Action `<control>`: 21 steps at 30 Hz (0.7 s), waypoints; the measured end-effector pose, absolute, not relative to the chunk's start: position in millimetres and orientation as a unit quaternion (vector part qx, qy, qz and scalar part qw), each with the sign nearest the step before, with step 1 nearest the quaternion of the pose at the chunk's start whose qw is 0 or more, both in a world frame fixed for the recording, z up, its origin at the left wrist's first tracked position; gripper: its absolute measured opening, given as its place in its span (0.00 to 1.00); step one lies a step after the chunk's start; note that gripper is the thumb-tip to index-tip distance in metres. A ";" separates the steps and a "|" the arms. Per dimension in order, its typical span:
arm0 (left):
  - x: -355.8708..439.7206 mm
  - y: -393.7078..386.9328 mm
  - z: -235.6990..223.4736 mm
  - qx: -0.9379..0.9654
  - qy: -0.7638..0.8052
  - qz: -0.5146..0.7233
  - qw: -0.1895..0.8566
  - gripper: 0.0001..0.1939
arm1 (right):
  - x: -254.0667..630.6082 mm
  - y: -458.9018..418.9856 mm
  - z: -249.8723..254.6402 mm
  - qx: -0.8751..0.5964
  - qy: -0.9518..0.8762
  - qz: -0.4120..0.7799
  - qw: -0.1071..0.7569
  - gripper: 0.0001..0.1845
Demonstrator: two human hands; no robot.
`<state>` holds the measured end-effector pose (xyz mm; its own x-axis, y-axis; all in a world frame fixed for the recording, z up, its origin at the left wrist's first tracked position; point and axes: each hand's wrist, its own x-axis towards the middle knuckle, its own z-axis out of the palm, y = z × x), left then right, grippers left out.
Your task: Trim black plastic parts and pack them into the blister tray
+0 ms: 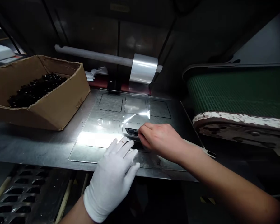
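My left hand (112, 179), in a white glove, has its fingers stretched out and a little apart at the board's front edge. Their tips are close to a small black plastic part (131, 132). My bare right hand (154, 137) is closed, thumb and fingers pinched on the right end of that part, which those fingers partly hide. Clear film (136, 109) comes down from a roll (144, 68) and lies behind the part. Beneath everything is a transparent board (93, 152) marked with rectangles. Something dark, partly hidden, lies under the right hand.
A cardboard box (58, 105) of black parts stands left. To the right is a green conveyor belt (238, 93) with a worn white edge. A pale stick with a dark tip (208, 152) shows behind my right forearm. A tray with slots (18, 193) sits below left.
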<state>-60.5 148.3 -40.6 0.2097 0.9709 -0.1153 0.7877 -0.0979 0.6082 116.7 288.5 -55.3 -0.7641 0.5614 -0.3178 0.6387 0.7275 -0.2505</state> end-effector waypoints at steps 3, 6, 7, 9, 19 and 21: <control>-57.4 152.9 -44.3 0.731 0.610 0.138 0.273 0.15 | 109.5 289.6 -64.1 0.318 0.921 -0.182 0.135 0.14; -56.9 152.1 -45.1 0.728 0.612 0.153 0.267 0.14 | 113.4 289.3 -67.9 0.321 0.913 -0.217 0.129 0.14; -57.5 151.1 -44.9 0.725 0.613 0.161 0.270 0.13 | 120.1 288.3 -67.4 0.334 0.905 -0.239 0.107 0.13; -59.9 147.9 -44.0 0.711 0.619 0.194 0.273 0.13 | 144.3 282.6 -64.4 0.379 0.880 -0.283 0.039 0.13; -102.1 176.6 -40.2 0.659 0.669 0.235 0.251 0.16 | 312.1 211.2 -93.5 0.586 0.796 -0.151 -0.012 0.16; -109.2 194.0 -44.7 0.679 0.666 0.189 0.244 0.16 | 306.9 213.0 -93.6 0.599 0.783 -0.163 -0.045 0.15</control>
<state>-109.2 194.0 -44.7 0.0420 0.9967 -0.0693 0.8123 0.0063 0.5831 306.9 213.0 -93.6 -0.2789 0.9521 -0.1249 0.9232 0.2300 -0.3080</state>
